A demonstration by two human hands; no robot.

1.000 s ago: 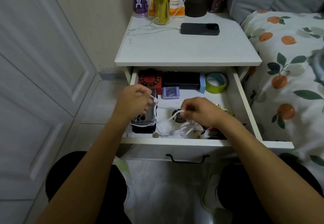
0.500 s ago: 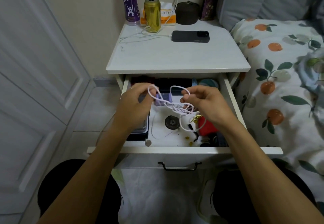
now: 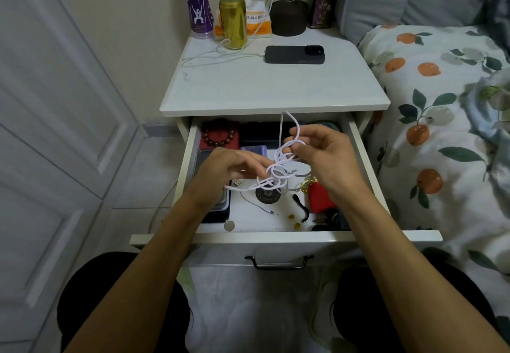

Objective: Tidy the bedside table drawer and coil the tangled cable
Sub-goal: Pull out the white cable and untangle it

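A tangled white cable hangs in the air above the open drawer of the white bedside table. My right hand pinches its upper loops, one loop rising to the tabletop's front edge. My left hand is lower and to the left, its fingers in the knot's lower strands; its USB plug sticks out below them. Whether those fingers pinch a strand is blurred. Inside the drawer lie a bead bracelet on a red box, a black round disc, a red pouch and a coin.
On the tabletop stand a purple bottle, a gold can, a dark pot and a black phone on its own white charging cable. A bed with an orange-print cover is right; white closet doors are left.
Both hands lifted the cable out of the drawer. My right hand rose higher with the loops while my left hand dropped lower into the knot. The view shifted down.
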